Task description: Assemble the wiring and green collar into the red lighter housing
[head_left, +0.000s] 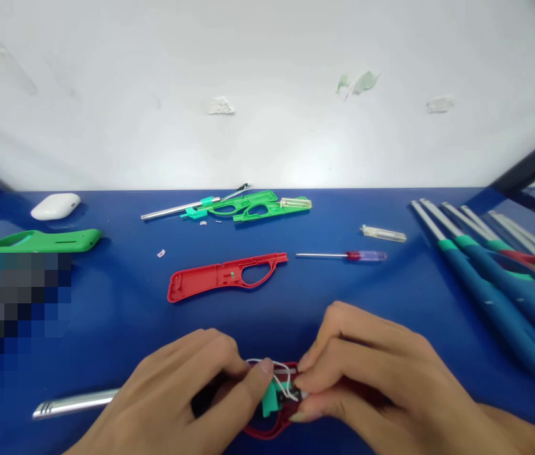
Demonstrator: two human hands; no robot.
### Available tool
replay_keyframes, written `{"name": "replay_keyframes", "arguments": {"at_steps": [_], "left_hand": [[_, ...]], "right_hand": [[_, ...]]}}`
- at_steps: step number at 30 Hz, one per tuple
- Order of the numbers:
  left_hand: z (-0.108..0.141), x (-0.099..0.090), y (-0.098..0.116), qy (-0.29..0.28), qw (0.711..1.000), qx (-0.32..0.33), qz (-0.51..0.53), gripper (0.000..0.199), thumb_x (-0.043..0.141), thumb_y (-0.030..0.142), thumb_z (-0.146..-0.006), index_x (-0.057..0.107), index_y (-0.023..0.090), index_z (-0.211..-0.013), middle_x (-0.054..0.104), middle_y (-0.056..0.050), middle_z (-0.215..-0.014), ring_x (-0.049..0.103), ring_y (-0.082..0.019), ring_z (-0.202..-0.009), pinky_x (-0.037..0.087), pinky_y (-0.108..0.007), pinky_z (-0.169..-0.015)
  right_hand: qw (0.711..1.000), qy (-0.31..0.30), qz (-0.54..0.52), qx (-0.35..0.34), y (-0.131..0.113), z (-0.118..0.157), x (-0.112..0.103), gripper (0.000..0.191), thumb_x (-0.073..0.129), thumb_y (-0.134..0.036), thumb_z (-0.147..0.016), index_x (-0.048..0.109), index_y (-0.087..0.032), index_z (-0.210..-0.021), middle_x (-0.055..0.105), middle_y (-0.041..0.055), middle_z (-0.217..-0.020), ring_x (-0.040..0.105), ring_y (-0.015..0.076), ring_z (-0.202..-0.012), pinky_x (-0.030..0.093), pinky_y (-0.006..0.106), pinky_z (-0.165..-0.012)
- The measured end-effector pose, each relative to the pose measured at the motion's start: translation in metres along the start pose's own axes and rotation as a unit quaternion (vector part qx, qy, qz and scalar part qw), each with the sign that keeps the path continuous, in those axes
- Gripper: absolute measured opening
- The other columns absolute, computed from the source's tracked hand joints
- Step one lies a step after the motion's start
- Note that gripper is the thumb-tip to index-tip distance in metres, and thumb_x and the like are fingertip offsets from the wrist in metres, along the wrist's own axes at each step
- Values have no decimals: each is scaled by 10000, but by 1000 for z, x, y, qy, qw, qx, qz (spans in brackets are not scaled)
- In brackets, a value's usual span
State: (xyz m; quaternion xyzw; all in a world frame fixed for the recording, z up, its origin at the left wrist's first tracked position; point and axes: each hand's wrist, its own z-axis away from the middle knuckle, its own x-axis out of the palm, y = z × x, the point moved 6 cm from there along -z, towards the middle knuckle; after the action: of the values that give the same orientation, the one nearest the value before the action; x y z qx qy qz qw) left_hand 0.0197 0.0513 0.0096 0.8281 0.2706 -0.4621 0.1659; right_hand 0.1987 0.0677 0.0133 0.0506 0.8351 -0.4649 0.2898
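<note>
Both my hands meet near the front edge of the blue table over a half-open red lighter (274, 430) with a teal part and thin white wires (279, 376) showing inside it. My left hand (177, 395) grips its left side, where a silver metal tube (75, 404) sticks out to the left. The fingers of my right hand (367, 373) pinch the wires and small parts at the lighter's middle. Most of the lighter's body is hidden under my fingers.
A red half-shell (222, 276) lies beyond my hands, with a red-handled screwdriver (343, 256) to its right. Farther back are green lighter parts (243, 205) with a metal tube, and a clear piece (384, 234). Several assembled blue lighters (485, 278) lie at right; a green shell (40, 240) and white pebble-like object (55, 206) at left.
</note>
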Motion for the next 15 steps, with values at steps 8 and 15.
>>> {"name": "replay_keyframes", "arguments": {"at_steps": [8, 15], "left_hand": [[0, 9, -6, -19, 989, -108, 100, 324, 424, 239, -1078, 650, 262, -849, 596, 72, -646, 564, -68, -544, 462, -191, -525], [7, 11, -8, -74, 986, -81, 126, 159, 561, 275, -1011, 683, 288, -910, 650, 62, -723, 650, -81, -638, 557, -166, -620]], "right_hand": [[998, -61, -15, -9, 2, 5, 1, 151, 711, -106, -943, 770, -225, -872, 735, -22, -849, 685, 75, -741, 552, 144, -698], [988, -90, 113, -51, -1, 9, -1, 116, 704, -250, -983, 763, -287, -890, 748, -45, -861, 669, 100, -742, 531, 220, -690]]}}
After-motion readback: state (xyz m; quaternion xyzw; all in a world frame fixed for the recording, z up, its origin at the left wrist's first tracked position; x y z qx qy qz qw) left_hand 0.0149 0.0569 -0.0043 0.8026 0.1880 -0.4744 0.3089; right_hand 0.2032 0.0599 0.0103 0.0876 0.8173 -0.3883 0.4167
